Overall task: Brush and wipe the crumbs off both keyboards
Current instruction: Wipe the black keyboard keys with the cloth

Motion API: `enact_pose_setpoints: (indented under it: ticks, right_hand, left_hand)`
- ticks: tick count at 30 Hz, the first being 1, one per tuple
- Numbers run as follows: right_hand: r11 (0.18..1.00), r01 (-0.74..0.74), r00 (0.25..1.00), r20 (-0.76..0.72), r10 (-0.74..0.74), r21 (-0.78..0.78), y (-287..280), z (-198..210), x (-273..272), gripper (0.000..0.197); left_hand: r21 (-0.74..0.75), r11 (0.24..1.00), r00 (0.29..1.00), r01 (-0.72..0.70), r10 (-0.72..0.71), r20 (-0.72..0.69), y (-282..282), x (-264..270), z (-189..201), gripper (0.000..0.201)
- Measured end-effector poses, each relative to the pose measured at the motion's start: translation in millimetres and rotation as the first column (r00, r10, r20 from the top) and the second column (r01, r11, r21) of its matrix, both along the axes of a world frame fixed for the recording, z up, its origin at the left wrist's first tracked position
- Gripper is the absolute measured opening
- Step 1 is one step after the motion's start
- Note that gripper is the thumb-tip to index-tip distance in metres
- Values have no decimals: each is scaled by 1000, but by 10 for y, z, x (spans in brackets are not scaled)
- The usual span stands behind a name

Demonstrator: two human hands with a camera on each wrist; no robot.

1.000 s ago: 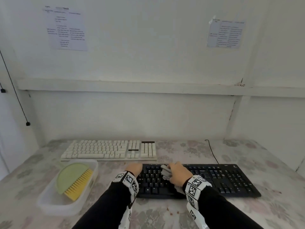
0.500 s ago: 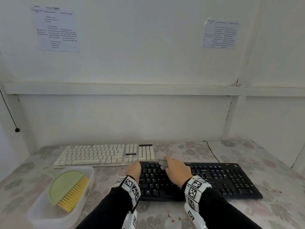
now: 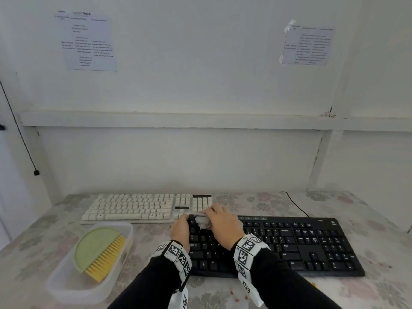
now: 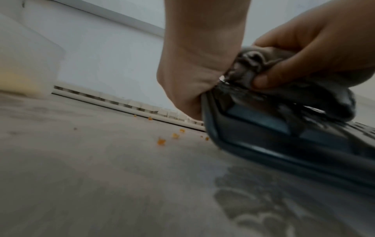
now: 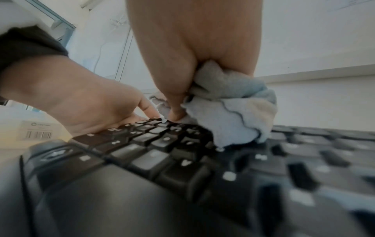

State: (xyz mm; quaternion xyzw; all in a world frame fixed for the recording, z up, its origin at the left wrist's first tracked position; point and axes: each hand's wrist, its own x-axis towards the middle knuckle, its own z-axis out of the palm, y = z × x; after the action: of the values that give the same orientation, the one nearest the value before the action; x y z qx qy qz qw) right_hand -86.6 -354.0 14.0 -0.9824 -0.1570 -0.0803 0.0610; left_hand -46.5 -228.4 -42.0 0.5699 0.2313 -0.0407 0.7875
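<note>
The right hand point(image 3: 223, 224) has its fingers curled around a bunched pale grey cloth point(image 5: 233, 112), the thumb point(image 5: 174, 99) pinching the wad against the fingers, and it presses the cloth down onto the top-left keys of the black keyboard point(image 3: 289, 246). Part of the cloth spills out below the right fingers onto the key rows. The left hand point(image 3: 181, 230) lies at the left end of that keyboard, just beside the cloth; its fingers point(image 5: 146, 107) lie close together and fairly straight, with the tips resting on the far-left corner keys, while the heel of the hand wraps the keyboard's left edge. The fingertips of both hands almost meet at that corner. Just beyond the fingers lies the white keyboard point(image 3: 145, 208), its right end touching or nearly touching the black one's far corner. Small orange crumbs point(image 4: 161, 141) are scattered on the flowered tablecloth point(image 3: 334, 204) left of the left hand, between the two keyboards. Further left, well apart from both hands, a clear plastic tub point(image 3: 64, 286) holds a green brush with yellow bristles point(image 3: 98, 250).
</note>
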Motion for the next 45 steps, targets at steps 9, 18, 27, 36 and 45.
enact_pose_setpoints:
  ticks: [9,18,27,36,45]
  right_hand:
    - [943,327,941,-71,-331,-69,-624,208,-152,41]
    - [992,-88,996,3,88,88,76,143,-76,40]
    - [965,205,978,12,-210,163,-438,101,-164,39]
    - [865,461,885,-33,-464,199,-1012,130,-203,40]
    - [967,-21,995,100,-5,254,-103,276,0,33]
  left_hand:
    - [7,1000,1000,-12,12,-17,20,80,-163,52]
    - [67,994,996,-89,89,2,-52,-88,59,41]
    - [28,995,995,-99,98,28,-53,-87,53,23]
    - [40,995,994,-96,94,46,-52,-26,-11,22]
    - [81,993,995,-91,87,54,-48,2,-34,23]
